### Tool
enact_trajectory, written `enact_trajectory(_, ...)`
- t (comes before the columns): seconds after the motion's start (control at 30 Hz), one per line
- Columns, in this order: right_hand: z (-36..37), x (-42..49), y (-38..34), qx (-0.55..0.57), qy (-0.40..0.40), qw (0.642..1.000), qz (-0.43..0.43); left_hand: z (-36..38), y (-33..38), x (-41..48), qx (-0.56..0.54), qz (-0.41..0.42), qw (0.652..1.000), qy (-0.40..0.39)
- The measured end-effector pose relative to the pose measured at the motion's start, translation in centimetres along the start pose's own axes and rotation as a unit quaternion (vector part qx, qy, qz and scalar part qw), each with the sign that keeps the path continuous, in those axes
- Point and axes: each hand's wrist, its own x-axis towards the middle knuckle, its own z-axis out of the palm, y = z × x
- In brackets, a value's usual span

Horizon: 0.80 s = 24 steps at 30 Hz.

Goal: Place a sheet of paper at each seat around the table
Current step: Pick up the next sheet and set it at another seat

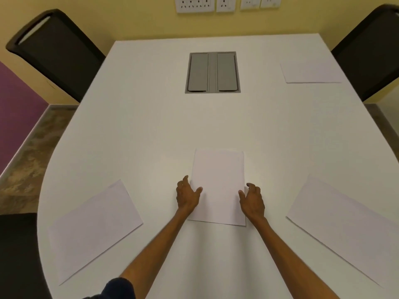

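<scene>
A white sheet of paper (pixel 218 182) lies flat on the white table (pixel 151 117) straight in front of me. My left hand (pixel 186 195) rests at the sheet's left edge, thumb touching the paper, fingers spread. At the right edge my right hand (pixel 252 198) sits the same way, fingers curled loosely and apart. Neither hand grips the sheet. Another sheet (pixel 95 229) lies angled at the near left, one more sheet (pixel 345 225) at the near right, and a third sheet (pixel 311 72) at the far right beside a chair.
A grey cable hatch (pixel 212 72) is set into the table's middle. Dark chairs stand at the far left (pixel 56 52), far right (pixel 371 52) and near left (pixel 17 255). Wall sockets (pixel 226 4) sit on the yellow wall behind.
</scene>
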Motion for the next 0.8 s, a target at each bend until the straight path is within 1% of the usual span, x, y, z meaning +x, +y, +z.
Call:
enact_trajectory(0.13, 0.9, 0.5, -0.3, 0.013, 0.009, 1.000, 0.012, 0.8, -0.2, 0.5, -0.002, -0.011, 1.000, 0.006)
enact_trajectory(0.3, 1.6, 0.4, -1.3, 0.058, 0.003, 0.998, 0.034, 1.1, 0.0, 0.6, -0.040, -0.021, 0.999, 0.006)
enact_trajectory(0.47, 1.1, 0.0, -1.9, 0.128, 0.010, 0.988, 0.089, 0.6, 0.1, 0.1, -0.091, -0.047, 0.995, -0.005)
enact_trajectory(0.6, -0.2, -0.8, -1.7, 0.199, 0.011, 0.971, 0.131, -0.4, -0.2, -0.8, -0.115, -0.028, 0.993, -0.002)
enact_trajectory(0.8, -2.9, -3.5, -2.0, 0.257, 0.015, 0.958, 0.130, -3.4, 0.2, -3.3, -0.174, 0.016, 0.984, 0.014)
